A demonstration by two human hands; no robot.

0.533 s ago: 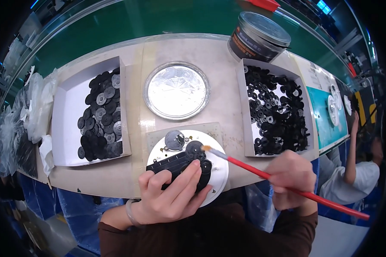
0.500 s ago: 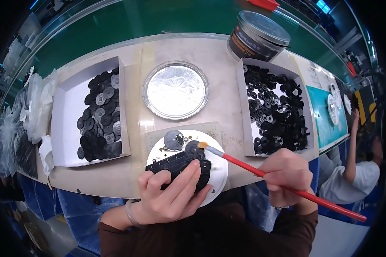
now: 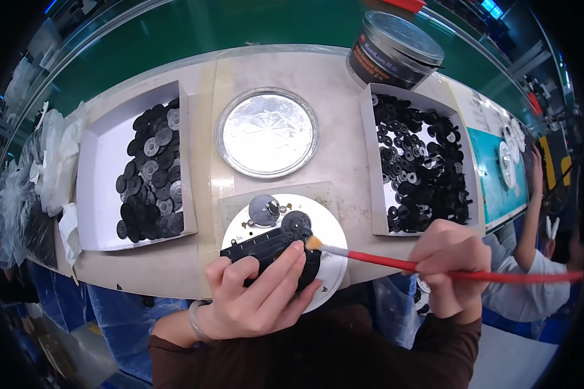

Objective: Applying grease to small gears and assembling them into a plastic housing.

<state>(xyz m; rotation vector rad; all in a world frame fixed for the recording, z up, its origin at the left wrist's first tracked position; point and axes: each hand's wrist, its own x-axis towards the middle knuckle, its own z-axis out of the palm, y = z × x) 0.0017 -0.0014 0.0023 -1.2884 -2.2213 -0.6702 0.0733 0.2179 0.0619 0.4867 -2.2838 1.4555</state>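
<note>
A white round plate point(image 3: 329, 223) with a black plastic housing point(image 3: 250, 247) on it lies in front of me. My left hand point(image 3: 256, 298) grips the housing from the near side, fingertips over its top. Beyond the fingers are a dark gear point(image 3: 296, 223) on the housing and a grey round part point(image 3: 261, 211) on the plate. Pinched in my right hand point(image 3: 451, 266) is a paintbrush point(image 3: 379, 259) with a red handle. Its pale bristles are at the small gears just right of my left fingertips; I cannot tell whether they touch.
A cardboard box point(image 3: 100, 168) of dark discs stands left, another box point(image 3: 472, 194) of small black gears right. A round metal lid point(image 3: 266, 133) lies between them, a dark tub point(image 3: 386, 61) behind. Plastic bags point(image 3: 61, 152) lie far left. A co-worker's arm point(image 3: 532, 214) shows at right.
The brush tip has moved from the larger gear toward me and slightly right, and its handle lies flatter. My right hand has shifted right. My left hand keeps its grip.
</note>
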